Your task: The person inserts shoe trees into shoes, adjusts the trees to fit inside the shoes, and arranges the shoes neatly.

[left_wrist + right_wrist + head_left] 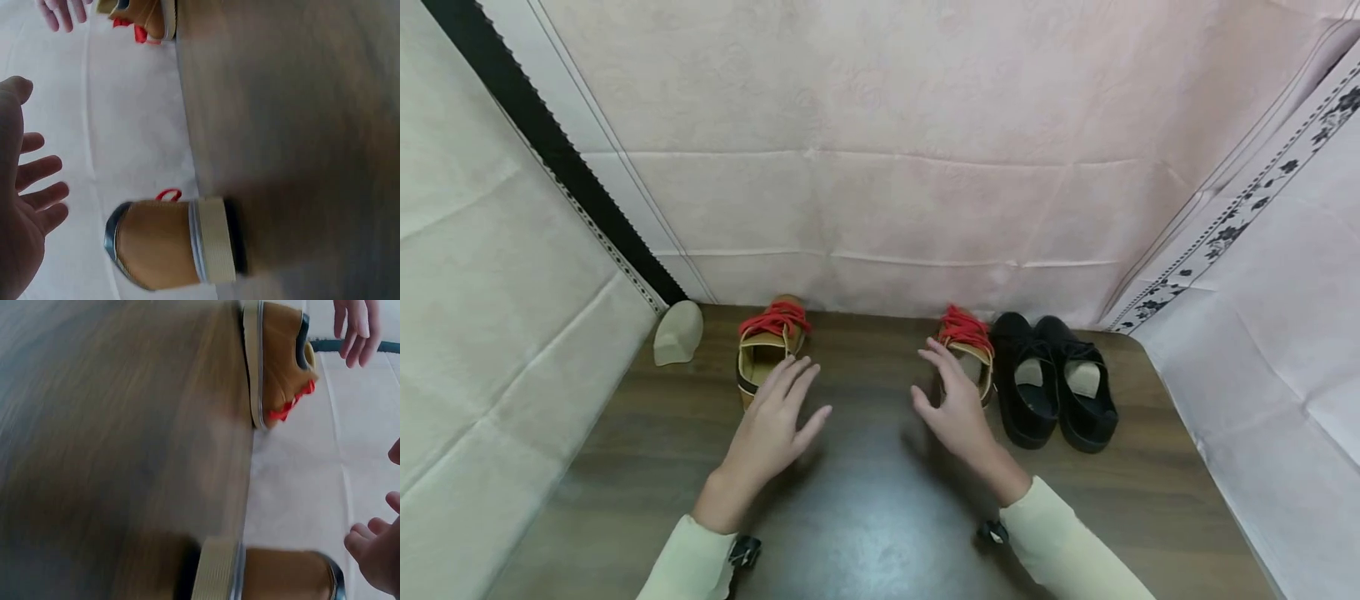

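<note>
Two tan shoes with red laces stand far apart along the back of the wooden surface. My left hand (772,429) hovers near the heel of the left tan shoe (747,360), fingers extended and thumb spread, holding nothing. In the left wrist view that shoe's tan heel (159,244) shows below the hand (25,194), with a gap between them. My right hand (957,408) is likewise spread in front of the right tan shoe (983,357) and partly covers it. The right wrist view shows the right hand's fingers (365,537) apart from that shoe's heel (287,575).
A pair of black shoes (1086,417) stands right beside the right tan shoe. At the back left corner sits a small cream-coloured rounded piece (678,333). Pale cloth (880,208) hangs behind the wooden surface (857,500) and along both sides.
</note>
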Demonstrator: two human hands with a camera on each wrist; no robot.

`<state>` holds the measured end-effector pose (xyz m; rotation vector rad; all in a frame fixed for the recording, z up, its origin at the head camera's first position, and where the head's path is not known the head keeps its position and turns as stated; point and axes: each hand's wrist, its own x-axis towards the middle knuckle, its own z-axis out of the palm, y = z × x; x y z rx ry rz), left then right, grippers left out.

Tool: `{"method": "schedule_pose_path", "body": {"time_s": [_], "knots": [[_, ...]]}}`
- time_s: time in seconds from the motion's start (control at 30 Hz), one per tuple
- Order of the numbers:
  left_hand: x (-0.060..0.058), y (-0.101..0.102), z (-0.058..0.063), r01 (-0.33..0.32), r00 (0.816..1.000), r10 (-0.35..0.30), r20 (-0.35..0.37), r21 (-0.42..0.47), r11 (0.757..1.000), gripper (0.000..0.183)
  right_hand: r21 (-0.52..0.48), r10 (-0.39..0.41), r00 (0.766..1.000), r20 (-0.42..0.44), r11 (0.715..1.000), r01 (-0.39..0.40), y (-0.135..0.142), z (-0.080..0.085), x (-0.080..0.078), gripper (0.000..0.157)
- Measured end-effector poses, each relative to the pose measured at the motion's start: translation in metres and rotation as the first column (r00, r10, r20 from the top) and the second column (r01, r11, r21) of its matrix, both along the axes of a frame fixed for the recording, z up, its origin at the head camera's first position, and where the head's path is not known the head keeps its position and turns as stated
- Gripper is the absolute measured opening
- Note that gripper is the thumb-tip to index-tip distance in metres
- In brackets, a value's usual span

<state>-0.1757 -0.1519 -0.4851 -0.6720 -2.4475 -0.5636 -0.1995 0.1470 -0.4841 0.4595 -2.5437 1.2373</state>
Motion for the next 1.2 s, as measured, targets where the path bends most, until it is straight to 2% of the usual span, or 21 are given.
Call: {"method": "schedule_pose_path", "body": {"time_s": [0.13, 0.33, 0.47, 0.63, 0.8, 1.07, 1.2], "knots": [[-0.001, -0.017, 0.003, -0.034, 0.998, 0.036, -0.051, 0.03, 0.999, 0.063, -0.039, 0.068, 0.997, 0.044, 0.997, -0.066, -0.017, -0.005, -0.005, 0.052], [-0.004, -0.044, 0.006, -0.102, 0.993, 0.105, -0.053, 0.055, 0.993, 0.062, -0.053, 0.137, 0.984, 0.109, 0.99, -0.132, -0.044, -0.009, -0.015, 0.053], [-0.005, -0.06, 0.006, -0.138, 0.989, 0.141, -0.038, 0.068, 0.988, 0.06, -0.105, 0.188, 0.963, 0.192, 0.98, -0.17, -0.062, -0.01, -0.02, 0.054], [-0.006, -0.075, 0.005, -0.175, 0.984, 0.176, -0.008, 0.099, 0.98, 0.056, -0.182, 0.242, 0.923, 0.3, 0.964, -0.193, -0.085, -0.012, -0.028, 0.053], [-0.005, -0.085, 0.003, -0.207, 0.978, 0.207, 0.015, 0.122, 0.971, 0.053, -0.224, 0.269, 0.88, 0.392, 0.955, -0.192, -0.105, -0.014, -0.034, 0.05], [-0.008, -0.099, -0.006, -0.226, 0.973, 0.232, -0.015, 0.169, 0.959, 0.048, -0.206, 0.248, 0.848, 0.469, 0.964, -0.168, -0.134, -0.016, -0.047, 0.053], [-0.01, -0.103, -0.008, -0.247, 0.968, 0.252, -0.002, 0.187, 0.951, 0.045, -0.2, 0.255, 0.838, 0.482, 0.963, -0.178, -0.145, -0.016, -0.049, 0.055]]}}
